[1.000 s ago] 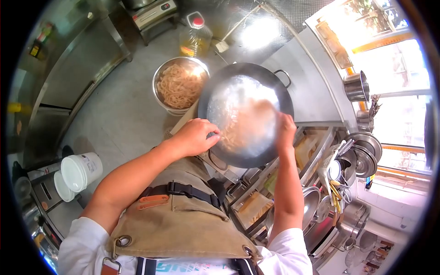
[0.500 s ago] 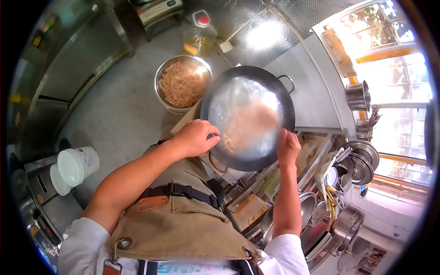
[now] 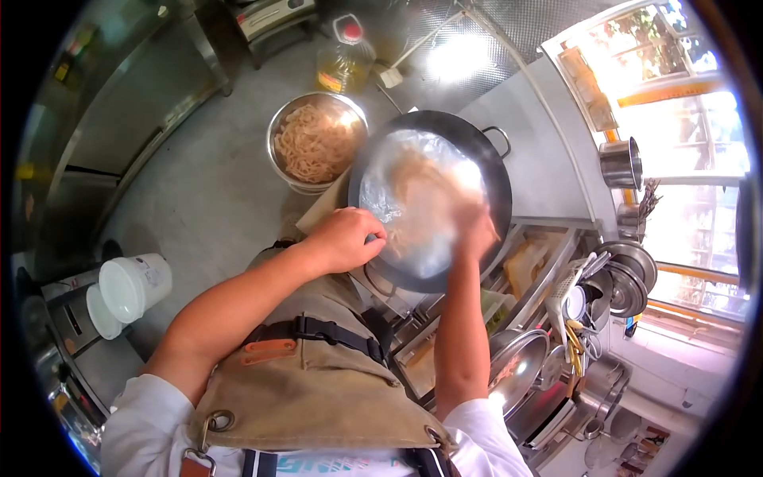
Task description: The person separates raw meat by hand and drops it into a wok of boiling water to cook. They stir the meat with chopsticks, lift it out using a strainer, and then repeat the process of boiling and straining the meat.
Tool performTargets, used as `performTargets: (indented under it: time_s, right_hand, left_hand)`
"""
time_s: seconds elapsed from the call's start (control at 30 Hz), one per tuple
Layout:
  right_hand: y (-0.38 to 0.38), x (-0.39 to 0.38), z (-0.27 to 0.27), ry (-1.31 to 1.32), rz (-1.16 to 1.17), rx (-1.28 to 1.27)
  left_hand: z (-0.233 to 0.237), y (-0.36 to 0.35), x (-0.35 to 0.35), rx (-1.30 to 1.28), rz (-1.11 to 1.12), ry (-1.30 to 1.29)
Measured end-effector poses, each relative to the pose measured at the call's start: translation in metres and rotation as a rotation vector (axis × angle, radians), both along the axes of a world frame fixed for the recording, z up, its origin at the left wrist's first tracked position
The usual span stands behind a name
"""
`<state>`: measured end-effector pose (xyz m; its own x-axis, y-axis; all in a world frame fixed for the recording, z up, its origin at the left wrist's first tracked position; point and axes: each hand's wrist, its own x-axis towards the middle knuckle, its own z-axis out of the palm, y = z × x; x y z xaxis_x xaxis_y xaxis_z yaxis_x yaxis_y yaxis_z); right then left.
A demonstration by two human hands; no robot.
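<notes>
Kitchen steel surrounds the wok [image 3: 491, 168]: left hand [image 3: 346, 238] grip clamps its rim; right hand [image 3: 474, 228] grip blurred, cannot tell.

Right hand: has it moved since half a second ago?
Yes. The right hand has gone from the near rim of the wok inward, toward its middle.

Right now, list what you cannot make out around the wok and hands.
Right hand: head view, blurred; whether it holds anything is unclear.
Wok contents: head view, blur and glare hide all but pale strands.
Left hand: head view, it covers the wok's near rim, hiding its grip.
Bottle label: head view, too small to read.
</notes>
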<state>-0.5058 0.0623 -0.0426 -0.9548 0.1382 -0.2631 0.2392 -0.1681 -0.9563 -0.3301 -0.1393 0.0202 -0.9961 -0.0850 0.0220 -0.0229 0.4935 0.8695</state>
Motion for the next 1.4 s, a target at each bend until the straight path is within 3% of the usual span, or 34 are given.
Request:
performTargets:
  time_s: [0.07, 0.2, 0.23, 0.33, 0.4, 0.47, 0.53, 0.57, 0.67, 0.77, 0.87, 0.9, 0.93, 1.0, 1.07, 1.13, 1.23, 1.27, 1.33, 1.4]
  right_hand:
    - [0.014, 0.025, 0.009, 0.099, -0.022, 0.177]
    - [0.026, 0.077, -0.007, 0.366, 0.297, 0.455]
    - [0.036, 0.077, -0.016, 0.298, 0.413, 0.607]
    - [0.025, 0.046, 0.054, 0.151, 0.498, 0.541]
    - [0.001, 0.025, 0.075, 0.468, 0.420, 0.703]
    - [-0.005, -0.013, 0.042, 0.819, 0.478, 0.898]
    - [-0.016, -0.023, 0.034, 0.501, 0.670, 0.988]
    - [-0.014, -0.028, 0.040, 0.502, 0.792, 1.088]
    - [0.004, -0.033, 0.063, 0.295, 0.551, 0.758]
    - [0.032, -0.047, 0.068, 0.315, 0.314, 0.655]
    - [0.050, -0.046, 0.020, 0.289, 0.501, 0.757]
    - [0.044, -0.029, 0.030, 0.449, 0.558, 0.929]
    - [0.031, -0.010, 0.059, 0.307, 0.574, 0.891]
    - [0.055, -0.018, 0.050, 0.140, 0.487, 0.532]
    - [0.068, -0.027, 0.063, 0.202, 0.335, 0.403]
    - [0.078, -0.046, 0.046, 0.255, 0.249, 0.462]
    - [0.073, -0.046, 0.012, 0.201, 0.538, 0.582]
    - [0.056, -0.029, 0.044, 0.300, 0.627, 0.801]
    - [0.065, -0.036, 0.042, 0.110, 0.609, 0.584]
    - [0.073, -0.050, 0.059, 0.165, 0.491, 0.507]
  left_hand:
    - [0.002, -0.005, 0.003, -0.012, 0.023, 0.005]
    - [-0.003, -0.008, 0.005, -0.030, 0.032, -0.033]
    - [-0.001, -0.006, 0.006, -0.022, 0.021, -0.038]
    - [0.005, -0.007, 0.003, -0.026, 0.000, -0.032]
    - [0.000, -0.002, 0.001, -0.033, -0.004, -0.008]
    - [0.000, 0.004, -0.001, -0.027, -0.027, -0.026]
    - [0.001, 0.010, 0.000, -0.027, -0.056, -0.044]
    - [0.001, 0.011, 0.000, -0.031, -0.068, -0.045]
    - [-0.001, 0.003, -0.001, -0.037, -0.046, -0.031]
    - [0.000, -0.003, 0.004, -0.043, -0.013, -0.067]
    - [0.000, 0.001, 0.004, -0.042, -0.025, -0.078]
    - [0.000, 0.000, 0.002, -0.042, -0.023, -0.072]
    - [0.001, -0.002, -0.001, -0.040, -0.022, -0.064]
    - [0.000, -0.005, 0.001, -0.034, -0.018, -0.066]
    - [-0.006, -0.005, 0.002, -0.051, -0.009, -0.058]
    - [-0.008, 0.000, 0.000, -0.053, -0.019, -0.053]
    - [-0.002, 0.010, -0.003, -0.042, -0.055, -0.066]
    - [0.001, 0.010, -0.005, -0.045, -0.066, -0.073]
    - [0.002, 0.006, -0.007, -0.054, -0.065, -0.068]
    - [-0.004, 0.004, -0.005, -0.059, -0.063, -0.048]
